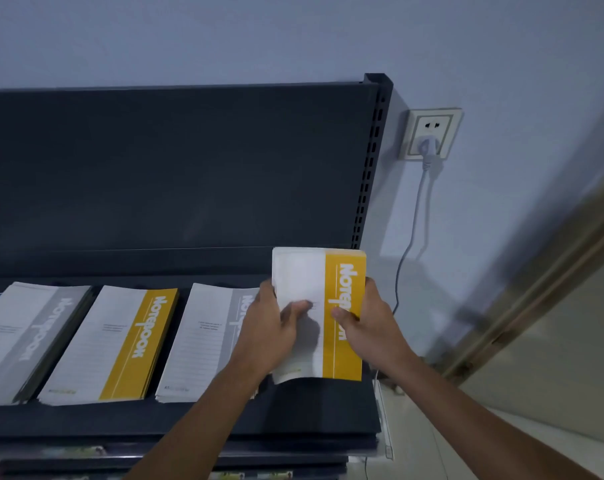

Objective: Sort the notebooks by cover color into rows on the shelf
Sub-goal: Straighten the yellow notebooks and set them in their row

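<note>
Above the shelf [314,414], left hand [269,327] and right hand [366,320] each grip the yellow notebook stack [342,282] by its sides

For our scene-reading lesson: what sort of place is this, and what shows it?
Probably a stationery shop: a dark metal display shelf with a slotted upright, stacks of identical notebooks laid side by side.

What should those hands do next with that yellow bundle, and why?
Probably carry the held yellow notebooks leftward onto the yellow pile on the shelf. The left hand and right hand grip them; matching covers lie there, between grey piles.
</note>
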Demonstrator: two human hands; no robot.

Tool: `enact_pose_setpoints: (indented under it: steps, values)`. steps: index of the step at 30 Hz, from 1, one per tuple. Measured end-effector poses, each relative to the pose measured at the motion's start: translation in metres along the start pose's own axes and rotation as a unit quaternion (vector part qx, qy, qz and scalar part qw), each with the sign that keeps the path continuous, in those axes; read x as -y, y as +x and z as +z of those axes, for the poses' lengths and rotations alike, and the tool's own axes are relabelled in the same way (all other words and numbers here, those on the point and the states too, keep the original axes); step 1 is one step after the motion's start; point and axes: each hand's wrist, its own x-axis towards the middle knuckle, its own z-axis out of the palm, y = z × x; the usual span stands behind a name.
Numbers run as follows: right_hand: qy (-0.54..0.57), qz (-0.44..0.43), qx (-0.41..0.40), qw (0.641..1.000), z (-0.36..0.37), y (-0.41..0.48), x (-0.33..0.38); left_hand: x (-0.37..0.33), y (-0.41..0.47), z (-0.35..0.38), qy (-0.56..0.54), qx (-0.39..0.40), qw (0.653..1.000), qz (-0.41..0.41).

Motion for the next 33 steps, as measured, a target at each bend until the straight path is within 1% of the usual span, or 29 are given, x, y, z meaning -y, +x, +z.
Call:
enact_pose_setpoints:
  steps: [2,4,5,11,15,19,23,26,28,30,31,33]
  values:
    - [-0.009,0.066,0.013,0.998,-0.002,0.014,0.001,-0.008,0.012,0.001,0.047,-0.012,0.998,-0.039]
    - [-0.002,0.126,0.020,0.992,-0.002,0.023,-0.001,-0.012,0.019,0.005,0.088,0.000,0.994,-0.066]
    - [-0.006,0.144,0.025,0.989,-0.002,0.026,-0.003,-0.012,0.021,0.008,0.102,0.012,0.992,-0.077]
    - [-0.096,0.191,0.065,0.975,0.005,0.036,-0.013,-0.007,0.023,0.031,0.194,0.040,0.970,-0.139]
    - [-0.147,0.185,0.076,0.969,0.010,0.037,-0.012,-0.003,0.018,0.037,0.265,0.043,0.953,-0.141]
    - [-0.171,0.167,0.057,0.969,0.018,0.034,-0.015,0.000,0.012,0.044,0.339,0.042,0.935,-0.092]
    - [-0.195,0.151,0.024,0.969,0.026,0.031,-0.018,0.003,0.010,0.046,0.328,0.038,0.941,-0.073]
    - [-0.268,0.133,0.022,0.954,0.025,0.028,-0.016,0.000,0.007,0.039,0.305,0.019,0.951,-0.042]
    - [-0.333,0.090,0.005,0.938,0.027,0.021,-0.010,-0.001,0.002,0.026,0.277,0.002,0.961,-0.010]
    - [-0.377,0.016,-0.023,0.926,0.036,0.010,0.007,0.002,-0.004,0.002,0.234,0.002,0.972,0.017]
    - [-0.382,-0.022,-0.032,0.923,0.044,0.004,0.018,0.006,-0.007,-0.013,0.212,0.002,0.977,0.029]
    - [-0.345,-0.074,-0.019,0.936,0.064,-0.008,0.047,0.015,-0.012,-0.048,0.185,0.006,0.982,0.048]
